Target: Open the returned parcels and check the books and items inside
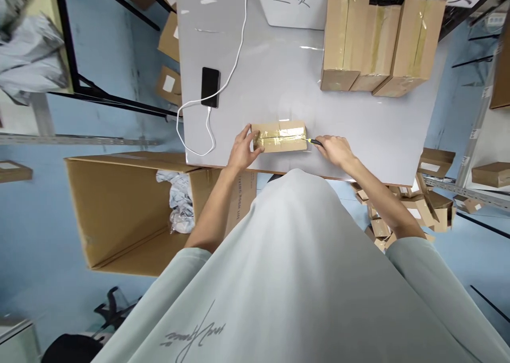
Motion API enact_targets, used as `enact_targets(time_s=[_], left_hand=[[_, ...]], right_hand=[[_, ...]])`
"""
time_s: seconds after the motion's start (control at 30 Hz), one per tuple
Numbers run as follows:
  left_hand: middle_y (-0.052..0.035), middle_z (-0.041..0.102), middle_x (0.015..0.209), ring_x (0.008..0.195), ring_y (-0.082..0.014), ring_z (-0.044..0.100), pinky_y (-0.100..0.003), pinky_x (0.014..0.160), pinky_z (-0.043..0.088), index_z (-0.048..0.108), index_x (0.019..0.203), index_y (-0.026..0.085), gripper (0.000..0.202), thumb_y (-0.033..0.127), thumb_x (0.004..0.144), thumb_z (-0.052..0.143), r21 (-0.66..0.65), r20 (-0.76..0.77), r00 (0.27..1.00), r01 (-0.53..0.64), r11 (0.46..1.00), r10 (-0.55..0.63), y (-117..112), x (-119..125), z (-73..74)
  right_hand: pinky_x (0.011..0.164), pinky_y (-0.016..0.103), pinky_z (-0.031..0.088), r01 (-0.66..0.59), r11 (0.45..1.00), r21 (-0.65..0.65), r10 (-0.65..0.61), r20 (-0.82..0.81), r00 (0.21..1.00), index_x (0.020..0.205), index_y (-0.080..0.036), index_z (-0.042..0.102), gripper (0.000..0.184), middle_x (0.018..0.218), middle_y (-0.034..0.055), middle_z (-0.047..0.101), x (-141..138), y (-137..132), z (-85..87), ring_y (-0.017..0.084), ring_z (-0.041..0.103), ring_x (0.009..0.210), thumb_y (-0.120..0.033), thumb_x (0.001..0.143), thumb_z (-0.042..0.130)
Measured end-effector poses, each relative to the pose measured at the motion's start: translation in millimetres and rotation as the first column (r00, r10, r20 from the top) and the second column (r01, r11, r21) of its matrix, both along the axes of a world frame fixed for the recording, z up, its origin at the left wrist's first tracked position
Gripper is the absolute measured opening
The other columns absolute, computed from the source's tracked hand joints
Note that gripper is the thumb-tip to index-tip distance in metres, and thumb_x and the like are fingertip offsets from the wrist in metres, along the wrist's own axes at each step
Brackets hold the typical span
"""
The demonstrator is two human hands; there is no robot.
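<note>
A small cardboard box [274, 146] lies on the table near its front edge, with shiny tape along its middle seam. Gripping the box's left end is my left hand [241, 149], thumb on the near side and fingers on the far side. My right hand [333, 149] is closed around a slim box cutter [314, 141] with a black and yellow handle. The cutter's thin tip meets the right end of the box at the taped seam; how deep it sits cannot be made out.
On the grey table [271, 81] are a phone [210, 86] with a white cable [240, 49] and a white sign [297, 4]. Three taped cartons [345, 39] stand back right. A large open carton [119, 209] with crumpled plastic is at left; several boxes [418, 203] lie at right.
</note>
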State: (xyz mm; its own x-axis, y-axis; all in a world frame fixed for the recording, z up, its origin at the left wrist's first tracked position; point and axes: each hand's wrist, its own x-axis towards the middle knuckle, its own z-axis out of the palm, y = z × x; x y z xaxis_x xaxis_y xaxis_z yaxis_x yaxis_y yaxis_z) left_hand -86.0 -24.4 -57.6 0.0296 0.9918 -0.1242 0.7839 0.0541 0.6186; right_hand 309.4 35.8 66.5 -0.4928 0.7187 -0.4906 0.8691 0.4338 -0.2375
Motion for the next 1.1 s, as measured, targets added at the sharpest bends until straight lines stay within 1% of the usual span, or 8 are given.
enact_targets(time_s=[0.17, 0.33, 0.47, 0.57, 0.67, 0.87, 0.97, 1.1], left_hand=[[-0.0196, 0.047, 0.184, 0.17, -0.0444, 0.045, -0.067, 0.142, 0.034, 0.06, 0.168, 0.026, 0.091, 0.083, 0.098, 0.071, -0.001, -0.007, 0.999, 0.041, 0.999, -0.041, 27, -4, 8.3], [-0.0192, 0.064, 0.167, 0.157, -0.0468, 0.055, -0.067, 0.139, 0.038, 0.064, 0.164, 0.023, 0.084, 0.074, 0.098, 0.075, -0.003, 0.021, 0.991, 0.133, 0.991, -0.132, 47, -10, 6.0], [-0.0206, 0.068, 0.158, 0.149, -0.0485, 0.059, -0.066, 0.136, 0.043, 0.07, 0.157, 0.021, 0.084, 0.077, 0.095, 0.075, 0.079, 0.142, 0.98, 0.131, 0.988, -0.142, 46, -10, -1.8], [-0.0203, 0.068, 0.158, 0.15, -0.0478, 0.059, -0.064, 0.136, 0.043, 0.07, 0.157, 0.022, 0.083, 0.08, 0.098, 0.071, 0.121, 0.222, 0.968, 0.09, 0.989, -0.115, 39, -5, -4.7], [-0.0209, 0.066, 0.162, 0.154, -0.0468, 0.058, -0.062, 0.137, 0.043, 0.068, 0.159, 0.021, 0.082, 0.08, 0.102, 0.065, 0.119, 0.246, 0.963, 0.08, 0.99, -0.107, 33, 0, -4.5], [-0.0195, 0.064, 0.166, 0.157, -0.0424, 0.059, -0.056, 0.137, 0.045, 0.068, 0.162, 0.02, 0.078, 0.075, 0.108, 0.06, 0.115, 0.286, 0.949, 0.105, 0.988, -0.134, 33, -4, -5.4], [-0.0167, 0.068, 0.163, 0.15, -0.0379, 0.065, -0.052, 0.13, 0.054, 0.071, 0.159, 0.021, 0.073, 0.073, 0.11, 0.055, 0.085, 0.369, 0.917, 0.127, 0.988, -0.15, 39, -13, -9.1], [-0.0139, 0.071, 0.162, 0.148, -0.0375, 0.067, -0.051, 0.117, 0.064, 0.074, 0.156, 0.024, 0.072, 0.074, 0.107, 0.061, 0.033, 0.468, 0.875, 0.126, 0.991, -0.127, 46, -21, -16.5]], right_hand=[[0.091, 0.04, 0.052, -0.056, 0.998, -0.032, 0.057, 0.008, 0.998, 0.157, -0.021, 0.068, 0.047, 0.141, 0.019, 0.081, -33, -8, 4.8, 0.035, 0.079, 0.12, -0.037, 0.122, 0.041], [0.091, 0.04, 0.053, -0.091, 0.995, -0.037, 0.093, 0.06, 0.994, 0.157, -0.02, 0.067, 0.047, 0.146, 0.0201, 0.079, -59, -10, 6.4, 0.035, 0.079, 0.122, -0.038, 0.124, 0.039], [0.091, 0.038, 0.053, -0.089, 0.994, -0.065, 0.098, 0.153, 0.983, 0.158, -0.018, 0.066, 0.048, 0.148, 0.0207, 0.078, -71, -15, 4.5, 0.034, 0.08, 0.123, -0.037, 0.124, 0.038], [0.09, 0.038, 0.053, -0.09, 0.994, -0.06, 0.1, 0.19, 0.977, 0.16, -0.019, 0.063, 0.05, 0.149, 0.0221, 0.077, -76, -20, 6.9, 0.033, 0.08, 0.122, -0.04, 0.125, 0.035], [0.089, 0.038, 0.053, -0.106, 0.994, -0.035, 0.111, 0.202, 0.973, 0.162, -0.018, 0.06, 0.05, 0.149, 0.0229, 0.076, -86, -23, 15.3, 0.033, 0.08, 0.122, -0.039, 0.126, 0.033], [0.089, 0.037, 0.052, -0.167, 0.986, -0.014, 0.166, 0.202, 0.965, 0.155, -0.016, 0.065, 0.05, 0.146, 0.024, 0.076, -135, -9, 30.1, 0.034, 0.078, 0.123, -0.038, 0.126, 0.033], [0.091, 0.037, 0.052, -0.205, 0.978, -0.027, 0.206, 0.212, 0.955, 0.157, -0.014, 0.065, 0.048, 0.145, 0.0251, 0.076, -156, 0, 27.5, 0.034, 0.079, 0.123, -0.033, 0.125, 0.034], [0.092, 0.039, 0.054, -0.242, 0.969, -0.041, 0.245, 0.225, 0.943, 0.157, -0.013, 0.065, 0.046, 0.144, 0.0253, 0.077, -173, 4, 21.5, 0.034, 0.078, 0.122, -0.023, 0.122, 0.036]])
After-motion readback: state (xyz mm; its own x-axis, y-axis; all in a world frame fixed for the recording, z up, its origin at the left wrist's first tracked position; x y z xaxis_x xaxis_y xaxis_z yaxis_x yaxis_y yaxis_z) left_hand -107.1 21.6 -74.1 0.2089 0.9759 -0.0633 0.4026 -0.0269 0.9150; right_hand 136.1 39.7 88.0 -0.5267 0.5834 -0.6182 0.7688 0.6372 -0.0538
